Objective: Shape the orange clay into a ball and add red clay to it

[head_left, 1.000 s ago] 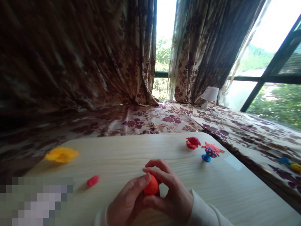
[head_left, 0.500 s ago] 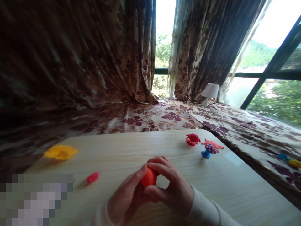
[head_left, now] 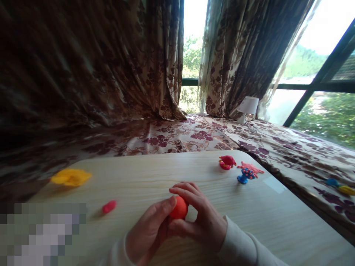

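Observation:
An orange-red ball of modelling clay [head_left: 179, 208] is held between my two hands above the near part of the table [head_left: 133, 177]. My left hand [head_left: 151, 225] grips it from the left, its thumb pressed on the ball's upper left side. On the other side, my right hand [head_left: 199, 214] curls around it, with thumb below and fingers over the far side. The ball's underside is hidden by the hands. A small pink-red lump of clay [head_left: 109, 207] lies on the table left of my hands.
A flattened yellow clay piece [head_left: 71, 177] lies at the far left. Toward the back right are a red clay figure [head_left: 227, 161], a blue stand with a pink-dotted cap [head_left: 246, 175] and a flat pink piece [head_left: 252, 167]. A white lamp [head_left: 249, 106] stands beyond, near the curtains.
The ball shows rounder and slightly farther right between my hands. My right fingers have lifted and spread a little over it, and the left thumb has shifted on its surface.

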Motion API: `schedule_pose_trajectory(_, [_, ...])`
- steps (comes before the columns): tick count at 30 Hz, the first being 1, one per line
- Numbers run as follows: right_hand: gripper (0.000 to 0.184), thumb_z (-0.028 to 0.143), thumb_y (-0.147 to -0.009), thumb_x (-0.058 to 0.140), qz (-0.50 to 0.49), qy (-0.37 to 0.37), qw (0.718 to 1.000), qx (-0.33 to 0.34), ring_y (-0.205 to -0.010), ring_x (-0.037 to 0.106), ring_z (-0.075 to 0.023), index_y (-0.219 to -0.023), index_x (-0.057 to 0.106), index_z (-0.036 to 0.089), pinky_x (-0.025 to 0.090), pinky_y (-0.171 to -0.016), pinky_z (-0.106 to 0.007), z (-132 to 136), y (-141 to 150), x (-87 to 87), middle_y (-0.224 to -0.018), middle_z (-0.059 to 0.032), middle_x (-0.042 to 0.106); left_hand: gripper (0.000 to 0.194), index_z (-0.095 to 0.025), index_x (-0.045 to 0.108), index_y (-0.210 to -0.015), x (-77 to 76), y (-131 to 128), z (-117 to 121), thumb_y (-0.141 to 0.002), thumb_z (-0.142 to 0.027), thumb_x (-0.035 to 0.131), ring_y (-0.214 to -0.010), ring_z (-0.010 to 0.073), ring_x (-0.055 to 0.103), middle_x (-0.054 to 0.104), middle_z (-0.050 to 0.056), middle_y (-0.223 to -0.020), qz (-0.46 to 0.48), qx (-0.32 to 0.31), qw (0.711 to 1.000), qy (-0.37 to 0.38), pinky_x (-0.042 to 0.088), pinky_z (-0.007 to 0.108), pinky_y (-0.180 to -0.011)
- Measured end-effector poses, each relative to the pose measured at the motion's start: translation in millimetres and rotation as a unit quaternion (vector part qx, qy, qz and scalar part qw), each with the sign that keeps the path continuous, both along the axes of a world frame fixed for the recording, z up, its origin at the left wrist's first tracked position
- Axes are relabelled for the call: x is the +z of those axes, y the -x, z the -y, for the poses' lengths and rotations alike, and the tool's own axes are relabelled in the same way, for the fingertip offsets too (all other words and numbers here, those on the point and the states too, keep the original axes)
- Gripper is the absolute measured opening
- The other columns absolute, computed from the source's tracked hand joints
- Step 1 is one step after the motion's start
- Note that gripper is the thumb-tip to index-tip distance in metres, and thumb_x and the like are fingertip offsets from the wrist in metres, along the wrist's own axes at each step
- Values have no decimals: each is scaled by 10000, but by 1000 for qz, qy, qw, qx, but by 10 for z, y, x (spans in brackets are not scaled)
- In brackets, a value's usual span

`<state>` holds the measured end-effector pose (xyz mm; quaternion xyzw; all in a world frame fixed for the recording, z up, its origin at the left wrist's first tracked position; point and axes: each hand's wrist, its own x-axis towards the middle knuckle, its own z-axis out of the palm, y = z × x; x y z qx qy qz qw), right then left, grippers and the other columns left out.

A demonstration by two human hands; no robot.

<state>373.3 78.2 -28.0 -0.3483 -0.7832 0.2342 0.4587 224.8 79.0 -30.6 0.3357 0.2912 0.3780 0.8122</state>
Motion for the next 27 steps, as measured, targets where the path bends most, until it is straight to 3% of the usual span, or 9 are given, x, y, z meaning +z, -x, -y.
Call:
schedule_pose_trajectory(3, [412,344,-716,726,2,-7,1000,13,-1039,514,-214,-1079,610,189,412,-938,-355,5,3,-34,-1016,-71,643,301,-128,624,-751,8,10,10,-730,-426,661,-612,85,463,489,-7,-678,-17,-16,1000,-11,455,234,-617])
schedule_pose_trajectory(8, [593,339,-686,747,28,-11,1000,-7,-1081,489,-228,-1214,524,189,405,-951,-376,16,1,-40,-1125,-90,593,250,-127,649,-759,-5,28,-2,-728,-373,678,-596,72,427,468,-22,-644,-27,-1,1000,-3,413,196,-581])
schedule_pose_trajectory(11, [434,275,-715,721,36,-9,999,-8,-1047,506,-220,-1118,576,208,428,-922,-363,6,13,-43,-1088,-72,596,249,-147,662,-822,-4,19,-21,-729,-379,670,-618,91,478,527,-8,-679,-24,-26,999,-4,446,239,-623])
schedule_pose_trajectory(13, [383,203,-742,684,46,-15,999,-20,-1035,515,-213,-1108,569,216,434,-916,-357,-7,14,-73,-1079,-66,597,290,-158,662,-913,40,26,-31,-744,-394,647,-683,127,533,598,25,-763,-80,-29,995,-59,454,260,-642])
schedule_pose_trajectory(15, [412,130,-765,622,53,-23,997,-54,-1042,522,-211,-1154,528,227,435,-921,-365,-29,-3,-131,-1094,-64,597,326,-164,655,-1000,131,80,-46,-776,-395,601,-764,164,566,648,56,-853,-185,5,971,-151,456,277,-687])
schedule_pose_trajectory(19, [431,100,-781,523,74,-20,990,-120,-1044,551,-225,-1185,483,245,445,-915,-401,-103,-84,-272,-1098,-62,611,277,-180,687,-967,362,466,-108,-788,-352,565,-871,203,586,670,73,-952,-395,132,859,-297,444,300,-797])
schedule_pose_trajectory(23, [417,151,-755,548,112,0,987,-118,-1024,573,-239,-1163,499,228,475,-874,-399,-140,-125,-333,-1092,-74,622,246,-199,705,-901,436,1097,-172,-788,-311,519,-953,226,583,668,75,-985,-551,248,710,-361,412,330,-885])
schedule_pose_trajectory(27, [280,222,-770,578,138,22,987,-81,-875,607,-227,-1049,588,236,492,-793,-381,-99,-70,-293,-946,-59,667,257,-204,700,-908,340,1397,-144,-768,-270,495,-947,247,591,684,87,-972,-732,155,544,-380,405,366,-860])
